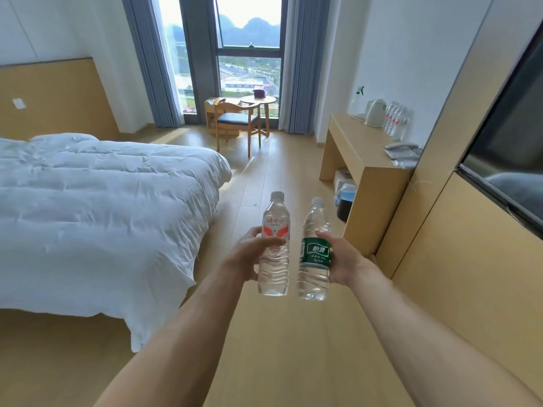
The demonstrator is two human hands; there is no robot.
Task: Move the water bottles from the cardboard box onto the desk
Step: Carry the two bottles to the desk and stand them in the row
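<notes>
We hold two clear, ribbed plastic bottles upright over the pale wood floor (279, 362), just beside each other. Our left hand (249, 257) curls its fingers round the red-labelled bottle (274, 245); our right hand (342, 259) wraps the green-labelled bottle (313, 251). The boxy wooden desk (361, 148) stands far right, with a kettle (374, 113) and a row of bottles (396, 118) along its back edge. Open floor runs between the rumpled white bed (102, 201) and the desk.
</notes>
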